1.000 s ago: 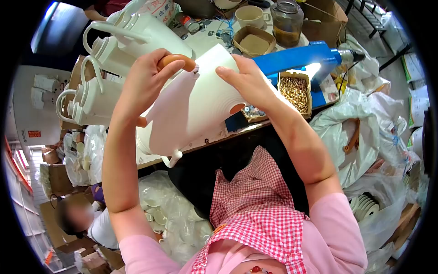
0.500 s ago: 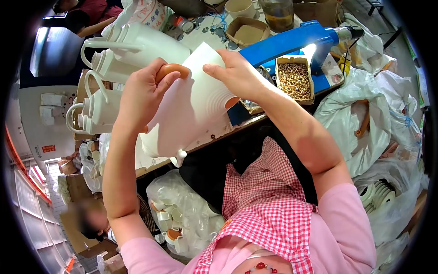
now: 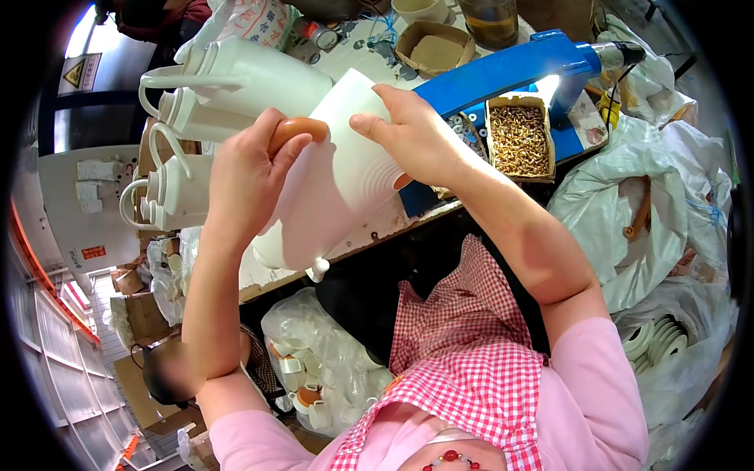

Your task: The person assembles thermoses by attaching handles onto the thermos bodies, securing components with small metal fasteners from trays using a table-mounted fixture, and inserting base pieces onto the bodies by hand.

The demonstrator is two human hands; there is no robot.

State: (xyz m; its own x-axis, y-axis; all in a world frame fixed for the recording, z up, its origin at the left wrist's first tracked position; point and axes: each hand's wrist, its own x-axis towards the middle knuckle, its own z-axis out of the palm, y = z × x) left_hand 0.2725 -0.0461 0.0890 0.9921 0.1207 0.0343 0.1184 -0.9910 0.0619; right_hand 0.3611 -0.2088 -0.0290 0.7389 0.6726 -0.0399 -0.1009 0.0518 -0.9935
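A white plastic jug body [image 3: 314, 200] lies tilted between my hands at the table edge, ribbed on one side and with a small white knob [image 3: 318, 270] low down. My left hand [image 3: 253, 169] is closed around a brown curved handle [image 3: 300, 128] that lies against the jug body. Its lower end is hidden by my wrist. At the far end of the jug body, my right hand [image 3: 412, 132] grips the wall, thumb on the near face and fingers out of sight behind. The blue arm of a machine [image 3: 503, 71] is just beyond my right hand.
Several finished-looking white jugs [image 3: 259, 74] stand at the left. A box of brass-coloured screws [image 3: 518, 140] sits by the machine, and a cardboard tray [image 3: 434, 49] behind. Plastic bags of parts [image 3: 628, 204] crowd the right; another bag [image 3: 314, 361] is below the table. A person [image 3: 169, 373] is at lower left.
The whole view has shifted slightly. Both hands keep their hold, and the jug body and handle have turned only a little, the ribbed side now partly more covered by my right hand.
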